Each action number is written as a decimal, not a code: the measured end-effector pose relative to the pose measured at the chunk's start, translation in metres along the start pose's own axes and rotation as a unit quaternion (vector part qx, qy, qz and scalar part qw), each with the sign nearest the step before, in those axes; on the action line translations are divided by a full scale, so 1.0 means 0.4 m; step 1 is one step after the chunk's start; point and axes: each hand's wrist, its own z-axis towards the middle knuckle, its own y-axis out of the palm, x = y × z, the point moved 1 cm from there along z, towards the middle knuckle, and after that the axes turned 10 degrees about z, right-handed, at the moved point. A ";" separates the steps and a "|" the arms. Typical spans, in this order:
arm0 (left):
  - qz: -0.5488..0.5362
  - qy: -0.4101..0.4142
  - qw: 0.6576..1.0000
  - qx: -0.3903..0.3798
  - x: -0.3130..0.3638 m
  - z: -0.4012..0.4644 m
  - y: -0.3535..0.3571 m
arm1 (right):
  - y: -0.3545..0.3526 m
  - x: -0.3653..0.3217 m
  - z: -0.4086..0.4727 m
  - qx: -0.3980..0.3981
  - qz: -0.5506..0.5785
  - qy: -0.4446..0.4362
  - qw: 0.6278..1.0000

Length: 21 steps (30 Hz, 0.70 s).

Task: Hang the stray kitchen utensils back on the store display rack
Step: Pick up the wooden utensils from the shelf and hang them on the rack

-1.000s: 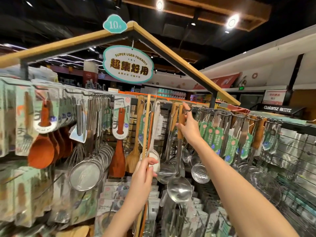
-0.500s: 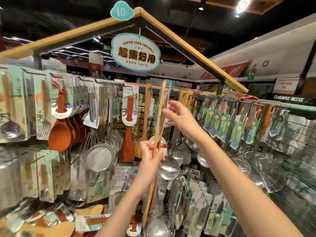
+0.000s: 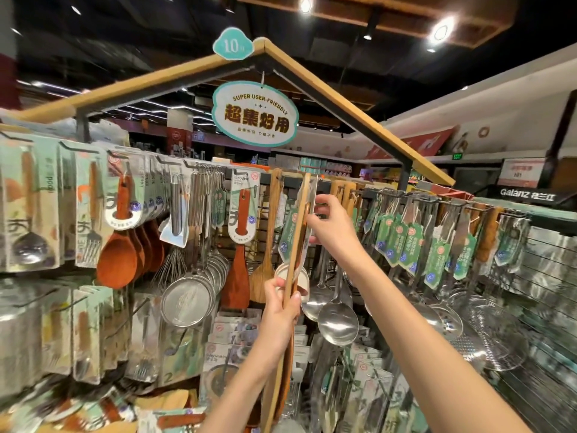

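Wooden long utensil (image 3: 298,242), packaged with a card, stands near upright in front of the display rack (image 3: 406,198), its top just below the rack bar. Our left hand (image 3: 279,320) has its grip clamped round the lower shaft, fingers wrapped. Our right hand (image 3: 331,226) pinches the top of the card beside the utensil's upper end, fingertips together on it.

To do this well we judge: keep the left hand steadying the shaft, let the right hand line the hang hole up with a free hook, then slide it back along the hook. Lift slightly so the hole clears the hook tip; avoid knocking the steel ladles (image 3: 337,320) hanging just behind.

Hard to make out: the hang hole itself and the target hook are hidden behind the card and our right fingers. The utensil's lower end is cut off by the frame bottom. Motion blur smears the packs at left.
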 end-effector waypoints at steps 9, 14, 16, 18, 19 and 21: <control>0.025 0.008 1.000 -0.014 -0.006 -0.002 -0.020 | 0.015 0.002 -0.009 0.020 -0.040 -0.095 0.994; 0.058 -0.001 0.998 0.032 -0.010 -0.011 -0.047 | 0.007 -0.006 0.007 0.039 -0.056 -0.063 0.996; 0.026 -0.020 0.998 0.052 -0.007 -0.018 -0.056 | -0.003 -0.014 0.013 0.061 -0.015 -0.051 0.997; 0.019 -0.039 0.997 0.062 -0.001 -0.026 -0.057 | -0.006 -0.019 0.010 0.082 0.009 -0.065 0.994; 0.022 -0.045 0.997 0.065 0.000 -0.031 -0.055 | -0.004 -0.017 0.009 0.091 0.023 -0.073 0.993; 0.042 -0.044 0.995 0.083 -0.005 -0.040 -0.056 | 0.003 -0.007 0.007 0.095 0.064 -0.078 0.990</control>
